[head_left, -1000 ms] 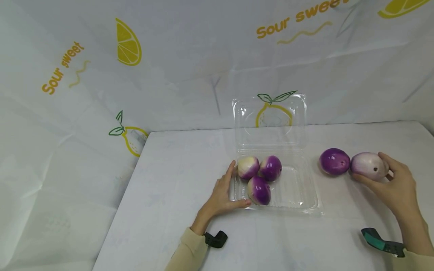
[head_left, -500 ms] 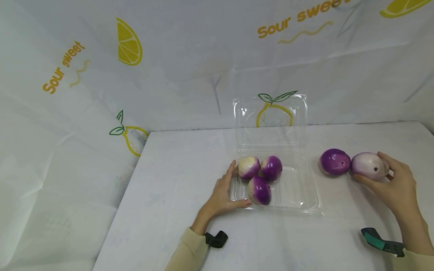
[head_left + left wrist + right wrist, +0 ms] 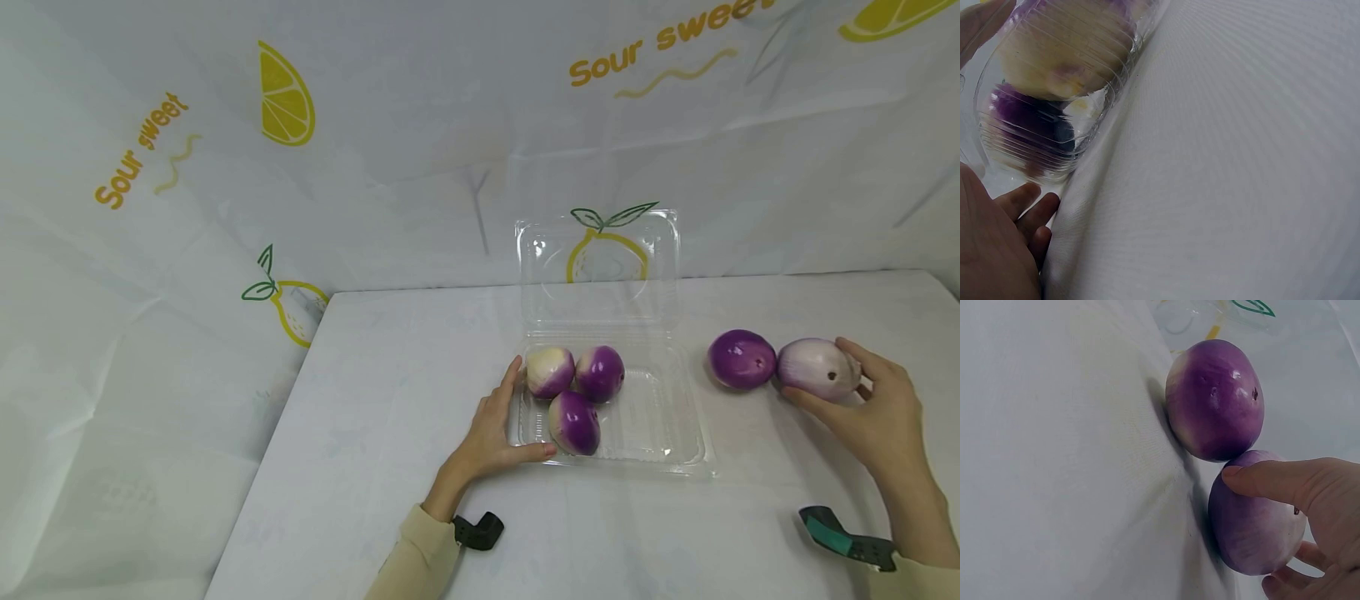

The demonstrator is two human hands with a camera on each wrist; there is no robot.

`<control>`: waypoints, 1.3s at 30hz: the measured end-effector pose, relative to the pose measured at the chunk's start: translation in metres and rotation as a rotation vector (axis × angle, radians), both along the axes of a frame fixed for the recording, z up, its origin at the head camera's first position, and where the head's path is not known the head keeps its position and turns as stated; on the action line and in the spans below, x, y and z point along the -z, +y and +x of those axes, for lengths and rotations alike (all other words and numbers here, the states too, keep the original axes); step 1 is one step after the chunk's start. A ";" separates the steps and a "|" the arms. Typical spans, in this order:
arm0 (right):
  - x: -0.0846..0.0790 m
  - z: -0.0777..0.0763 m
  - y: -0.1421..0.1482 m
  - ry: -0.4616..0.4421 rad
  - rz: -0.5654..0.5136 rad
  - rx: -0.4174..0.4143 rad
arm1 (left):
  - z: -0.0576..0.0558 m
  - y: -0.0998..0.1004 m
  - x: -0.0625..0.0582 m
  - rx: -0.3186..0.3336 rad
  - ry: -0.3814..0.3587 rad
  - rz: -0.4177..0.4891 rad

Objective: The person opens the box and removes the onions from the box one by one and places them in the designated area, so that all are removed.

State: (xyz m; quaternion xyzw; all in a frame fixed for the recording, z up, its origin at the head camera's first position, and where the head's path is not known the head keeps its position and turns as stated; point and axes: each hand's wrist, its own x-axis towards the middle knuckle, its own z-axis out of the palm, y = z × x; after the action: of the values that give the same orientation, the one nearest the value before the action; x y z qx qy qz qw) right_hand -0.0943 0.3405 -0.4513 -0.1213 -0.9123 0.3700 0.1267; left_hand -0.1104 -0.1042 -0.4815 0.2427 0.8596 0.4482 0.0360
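A clear plastic clamshell box [image 3: 648, 417] stands with its lid up and three glossy purple-and-white onions [image 3: 575, 422] in its left part. My left hand [image 3: 491, 433] spans the box's front left corner, fingers along the left side and thumb at the front rim. In the left wrist view, relaxed fingers [image 3: 1038, 215] lie beside the ribbed wall. To the right of the box, my right hand [image 3: 885, 408] grips a paler onion [image 3: 813, 367] between thumb and fingers. This onion touches a darker purple onion [image 3: 741, 358] on its left, as the right wrist view shows.
The raised lid [image 3: 600, 275] leans up at the back of the box, near the printed cloth backdrop [image 3: 420, 167]. A white cloth covers the table [image 3: 390, 375]. Dark bands with camera mounts [image 3: 480, 531] sit on both wrists.
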 end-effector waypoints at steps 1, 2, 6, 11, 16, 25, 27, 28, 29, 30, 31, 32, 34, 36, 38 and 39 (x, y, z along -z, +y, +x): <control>0.000 0.000 0.000 0.002 -0.001 -0.001 | 0.000 0.000 0.000 -0.001 -0.002 0.000; 0.000 0.000 0.000 0.003 -0.001 -0.002 | 0.000 0.000 -0.001 -0.006 -0.012 0.002; 0.000 0.001 0.000 0.004 0.005 -0.003 | 0.000 0.001 -0.001 -0.014 -0.025 -0.008; -0.002 0.002 0.000 0.015 0.012 -0.005 | 0.000 0.001 -0.001 -0.021 -0.042 -0.015; -0.003 0.003 -0.002 0.021 0.012 0.010 | 0.000 0.001 -0.001 -0.019 -0.038 -0.012; -0.010 0.005 -0.009 0.036 0.005 0.023 | 0.001 0.001 -0.002 -0.022 -0.030 -0.010; -0.012 0.006 -0.011 0.058 -0.011 0.021 | 0.001 0.001 -0.001 -0.020 -0.029 -0.012; -0.013 0.006 -0.012 0.068 -0.023 0.024 | 0.001 0.001 -0.001 -0.019 -0.028 -0.012; -0.015 0.006 -0.013 0.082 -0.037 0.027 | 0.000 0.001 -0.001 -0.019 -0.030 -0.012; -0.017 0.006 -0.015 0.097 -0.049 0.030 | 0.000 0.001 -0.001 -0.018 -0.031 -0.011; -0.018 0.006 -0.017 0.113 -0.061 0.032 | 0.000 0.001 0.000 -0.017 -0.029 -0.010; -0.020 0.006 -0.019 0.128 -0.075 0.033 | 0.000 0.001 -0.001 -0.016 -0.027 -0.010; -0.025 0.007 -0.024 0.160 -0.102 0.032 | 0.000 0.001 -0.001 -0.016 -0.026 -0.007; -0.029 0.007 -0.029 0.191 -0.124 0.019 | 0.000 0.001 -0.001 -0.014 -0.022 -0.006; -0.034 0.007 -0.035 0.224 -0.155 0.002 | 0.000 0.001 -0.002 -0.012 -0.020 -0.005; -0.036 0.007 -0.038 0.239 -0.169 -0.005 | 0.000 0.001 -0.002 -0.010 -0.019 -0.003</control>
State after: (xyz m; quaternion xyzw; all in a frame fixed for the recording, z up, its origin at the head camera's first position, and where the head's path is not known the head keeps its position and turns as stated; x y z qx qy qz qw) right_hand -0.0872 0.3025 -0.4152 -0.0846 -0.8566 0.4577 0.2228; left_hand -0.1104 -0.1031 -0.4796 0.2339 0.8612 0.4492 0.0421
